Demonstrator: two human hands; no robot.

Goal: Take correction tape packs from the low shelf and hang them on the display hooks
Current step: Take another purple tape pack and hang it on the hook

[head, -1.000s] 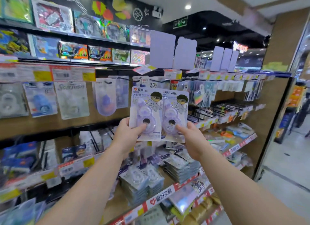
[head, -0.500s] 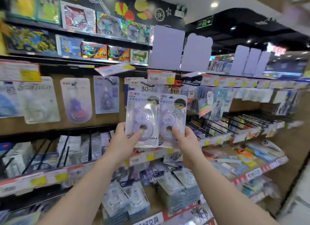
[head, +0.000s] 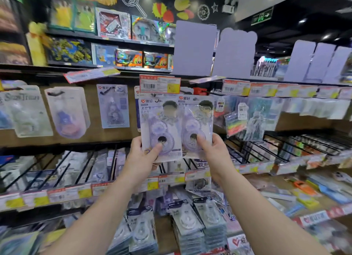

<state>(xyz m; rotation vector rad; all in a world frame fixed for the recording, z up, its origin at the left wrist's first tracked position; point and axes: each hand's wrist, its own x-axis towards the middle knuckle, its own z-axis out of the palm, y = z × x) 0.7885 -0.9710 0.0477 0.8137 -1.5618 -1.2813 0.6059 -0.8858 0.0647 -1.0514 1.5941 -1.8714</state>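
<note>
Head view: two correction tape packs held up side by side in front of the hook wall, upright, printed fronts toward the camera. Left pack (head: 161, 127) and right pack (head: 196, 125) overlap slightly along their inner edges; each is a card with a clear blister over a pale purple tape dispenser and a cartoon figure printed near the top. Top edges of both sit just under a red and yellow price tag (head: 159, 84) fixed at the end of a hook; whether either pack's hang hole is on a hook cannot be told.

Left hand (head: 142, 159) grips the lower left corner of the left pack, thumb pressed on the front of the blister, other fingers behind the card. Right hand (head: 214, 152) grips the lower right corner of the right pack, thumb on the blister front, fingers curled behind. Both forearms are bare and rise from the bottom of the frame.

Behind the held packs, partly hidden, another carded pack (head: 137, 110) hangs on the wall. To its left hang further blister packs (head: 114, 106), blurred. To the right hangs a small bag with rainbow-coloured contents (head: 235, 124).

Below the hands, a row of black wire dividers (head: 91, 167) with a price-label strip (head: 72, 193) along its front. Lower still, the low shelf (head: 314, 217) carries stacks of carded correction tape (head: 200, 222), lying flat.
</note>
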